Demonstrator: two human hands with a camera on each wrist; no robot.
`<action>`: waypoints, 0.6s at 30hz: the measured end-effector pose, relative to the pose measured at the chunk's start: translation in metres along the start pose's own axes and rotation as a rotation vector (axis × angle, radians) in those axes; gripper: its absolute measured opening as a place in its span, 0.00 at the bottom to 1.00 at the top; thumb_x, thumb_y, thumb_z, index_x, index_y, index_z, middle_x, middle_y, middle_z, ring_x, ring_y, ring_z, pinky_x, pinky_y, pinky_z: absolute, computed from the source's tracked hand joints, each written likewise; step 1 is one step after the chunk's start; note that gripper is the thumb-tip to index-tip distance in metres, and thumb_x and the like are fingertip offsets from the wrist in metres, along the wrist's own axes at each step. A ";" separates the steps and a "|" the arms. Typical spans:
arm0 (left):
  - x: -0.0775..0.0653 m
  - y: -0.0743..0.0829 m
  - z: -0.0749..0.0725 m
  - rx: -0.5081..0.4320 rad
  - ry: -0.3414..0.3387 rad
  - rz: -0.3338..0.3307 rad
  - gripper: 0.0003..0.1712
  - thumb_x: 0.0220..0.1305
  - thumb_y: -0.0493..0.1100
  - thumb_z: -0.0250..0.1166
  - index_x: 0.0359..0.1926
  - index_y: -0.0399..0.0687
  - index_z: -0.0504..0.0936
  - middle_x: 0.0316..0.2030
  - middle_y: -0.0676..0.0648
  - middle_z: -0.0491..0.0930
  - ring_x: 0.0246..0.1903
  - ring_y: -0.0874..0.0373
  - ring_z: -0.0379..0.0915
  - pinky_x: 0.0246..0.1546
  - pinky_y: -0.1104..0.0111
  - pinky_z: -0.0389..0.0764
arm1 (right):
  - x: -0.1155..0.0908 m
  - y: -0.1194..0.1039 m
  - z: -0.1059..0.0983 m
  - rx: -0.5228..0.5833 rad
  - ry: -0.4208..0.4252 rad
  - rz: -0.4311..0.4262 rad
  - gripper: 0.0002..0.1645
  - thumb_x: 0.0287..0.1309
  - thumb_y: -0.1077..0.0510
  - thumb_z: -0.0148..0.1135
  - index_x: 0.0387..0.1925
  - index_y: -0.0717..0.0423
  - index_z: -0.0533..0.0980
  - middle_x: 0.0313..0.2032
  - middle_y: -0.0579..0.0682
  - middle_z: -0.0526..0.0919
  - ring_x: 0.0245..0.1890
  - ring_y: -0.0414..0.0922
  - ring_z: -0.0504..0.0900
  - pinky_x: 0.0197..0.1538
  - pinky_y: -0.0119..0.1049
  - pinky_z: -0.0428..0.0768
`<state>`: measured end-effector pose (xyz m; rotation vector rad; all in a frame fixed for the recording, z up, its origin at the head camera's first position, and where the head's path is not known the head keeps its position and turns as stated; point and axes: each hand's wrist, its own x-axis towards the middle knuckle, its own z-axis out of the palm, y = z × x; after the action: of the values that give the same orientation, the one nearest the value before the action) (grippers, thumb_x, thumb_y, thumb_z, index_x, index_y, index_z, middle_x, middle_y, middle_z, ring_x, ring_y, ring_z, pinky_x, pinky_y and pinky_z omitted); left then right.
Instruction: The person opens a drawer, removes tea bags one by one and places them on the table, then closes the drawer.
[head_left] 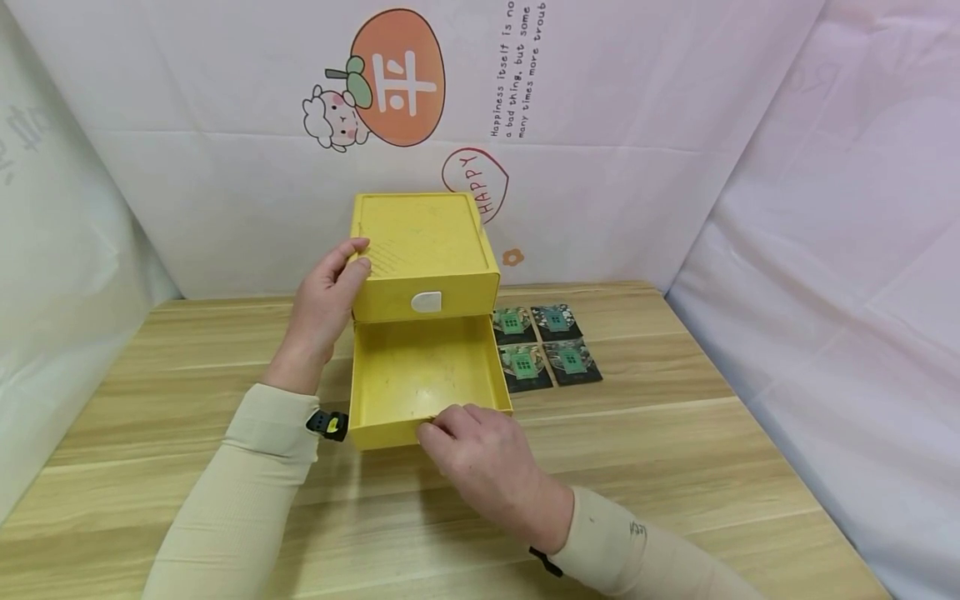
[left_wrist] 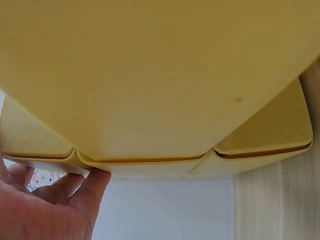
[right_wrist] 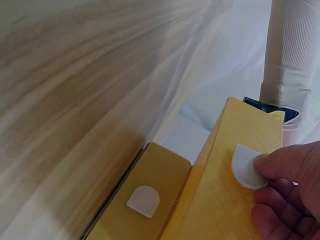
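A yellow drawer cabinet [head_left: 423, 237] stands on the table, its middle drawer [head_left: 427, 375] pulled well out. That drawer holds nothing in the part I see. My right hand [head_left: 487, 462] is at the drawer's front; in the right wrist view its thumb presses the white handle [right_wrist: 246, 167], with the other fingers curled at the handle's edge. My left hand [head_left: 318, 304] rests against the cabinet's left side, fingertips over the top edge. Alongside the pulled drawer in the left wrist view, my left fingers [left_wrist: 92, 192] touch the cabinet wall.
Several dark square cards with green pictures [head_left: 573, 360] lie right of the cabinet, close to its side. Another white handle [head_left: 427, 302] marks the top drawer, and a third [right_wrist: 144, 201] the bottom one. A printed white cloth [head_left: 600, 192] hangs behind the wooden table [head_left: 675, 467].
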<state>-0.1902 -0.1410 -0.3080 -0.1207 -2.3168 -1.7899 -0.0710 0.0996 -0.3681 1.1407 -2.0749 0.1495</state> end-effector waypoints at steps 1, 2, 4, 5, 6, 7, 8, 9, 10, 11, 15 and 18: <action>0.000 0.000 0.000 0.002 0.000 -0.002 0.31 0.78 0.63 0.53 0.76 0.61 0.71 0.77 0.54 0.63 0.69 0.54 0.63 0.68 0.53 0.67 | 0.001 0.001 0.001 -0.004 0.008 -0.002 0.15 0.71 0.69 0.55 0.35 0.52 0.85 0.32 0.47 0.85 0.26 0.40 0.83 0.32 0.31 0.84; 0.000 0.000 0.000 0.004 0.001 -0.003 0.32 0.77 0.63 0.53 0.76 0.61 0.71 0.77 0.54 0.63 0.69 0.54 0.62 0.68 0.53 0.67 | 0.002 0.001 0.001 -0.005 0.017 -0.004 0.14 0.70 0.69 0.56 0.34 0.52 0.85 0.32 0.47 0.85 0.26 0.40 0.83 0.32 0.31 0.84; 0.000 0.001 0.000 0.004 0.001 -0.006 0.32 0.77 0.63 0.53 0.76 0.62 0.71 0.77 0.54 0.63 0.69 0.54 0.62 0.68 0.53 0.67 | 0.003 0.003 0.002 -0.013 0.036 -0.010 0.13 0.67 0.69 0.60 0.34 0.52 0.85 0.31 0.47 0.85 0.25 0.40 0.83 0.31 0.31 0.84; 0.000 0.001 0.000 0.005 0.001 -0.006 0.32 0.77 0.63 0.53 0.76 0.62 0.71 0.78 0.54 0.63 0.69 0.54 0.62 0.68 0.53 0.67 | 0.004 0.004 0.003 -0.016 0.044 -0.013 0.11 0.65 0.69 0.62 0.33 0.52 0.85 0.31 0.47 0.85 0.25 0.40 0.83 0.30 0.31 0.84; 0.000 0.001 0.000 0.004 0.000 -0.007 0.32 0.77 0.64 0.53 0.76 0.63 0.71 0.78 0.54 0.63 0.69 0.54 0.62 0.68 0.53 0.67 | 0.005 0.004 0.003 -0.021 0.051 -0.015 0.10 0.63 0.69 0.64 0.33 0.52 0.85 0.30 0.47 0.85 0.25 0.40 0.83 0.30 0.31 0.84; 0.000 0.001 0.000 0.003 -0.001 -0.008 0.32 0.77 0.64 0.53 0.76 0.63 0.71 0.78 0.55 0.63 0.69 0.54 0.62 0.68 0.53 0.67 | 0.006 0.005 0.004 -0.026 0.057 -0.015 0.09 0.62 0.69 0.66 0.33 0.52 0.85 0.30 0.47 0.85 0.24 0.40 0.83 0.30 0.31 0.84; 0.000 0.001 -0.001 0.002 -0.002 -0.007 0.32 0.77 0.64 0.53 0.76 0.63 0.71 0.78 0.55 0.62 0.69 0.54 0.62 0.68 0.53 0.67 | 0.006 0.006 0.004 -0.027 0.059 -0.012 0.09 0.61 0.69 0.67 0.33 0.52 0.85 0.30 0.47 0.85 0.24 0.40 0.83 0.29 0.31 0.84; 0.000 0.001 -0.001 0.001 -0.003 -0.008 0.31 0.77 0.64 0.53 0.75 0.64 0.71 0.78 0.55 0.62 0.69 0.54 0.62 0.68 0.53 0.67 | 0.007 0.006 0.004 -0.029 0.059 -0.010 0.09 0.60 0.69 0.68 0.33 0.52 0.86 0.30 0.47 0.85 0.24 0.40 0.83 0.29 0.32 0.84; 0.000 0.001 -0.001 0.001 -0.004 -0.008 0.31 0.77 0.64 0.53 0.75 0.64 0.71 0.78 0.55 0.63 0.69 0.54 0.62 0.68 0.53 0.67 | 0.008 0.007 0.005 -0.029 0.054 -0.007 0.08 0.60 0.68 0.69 0.34 0.52 0.86 0.30 0.47 0.85 0.25 0.40 0.84 0.29 0.32 0.84; -0.001 0.001 -0.001 0.001 -0.005 -0.008 0.31 0.77 0.64 0.53 0.76 0.64 0.71 0.77 0.55 0.63 0.69 0.54 0.63 0.68 0.53 0.67 | 0.008 0.007 0.005 -0.024 0.048 -0.003 0.08 0.60 0.68 0.70 0.34 0.52 0.86 0.30 0.47 0.85 0.25 0.40 0.84 0.29 0.32 0.84; -0.001 0.001 -0.001 0.002 -0.008 -0.007 0.32 0.77 0.64 0.53 0.76 0.64 0.71 0.77 0.55 0.62 0.68 0.54 0.63 0.66 0.53 0.67 | 0.011 0.009 0.006 -0.015 0.027 0.007 0.06 0.61 0.67 0.71 0.35 0.52 0.86 0.31 0.47 0.86 0.26 0.40 0.84 0.30 0.32 0.84; -0.001 0.000 -0.001 0.006 -0.009 -0.007 0.32 0.77 0.64 0.53 0.76 0.64 0.71 0.78 0.55 0.63 0.68 0.54 0.63 0.67 0.53 0.68 | 0.013 0.011 0.008 -0.010 0.023 0.010 0.06 0.62 0.67 0.70 0.35 0.52 0.86 0.31 0.47 0.86 0.26 0.40 0.84 0.29 0.32 0.84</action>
<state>-0.1894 -0.1422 -0.3078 -0.1196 -2.3312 -1.7899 -0.0882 0.0940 -0.3627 1.1177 -2.0592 0.1556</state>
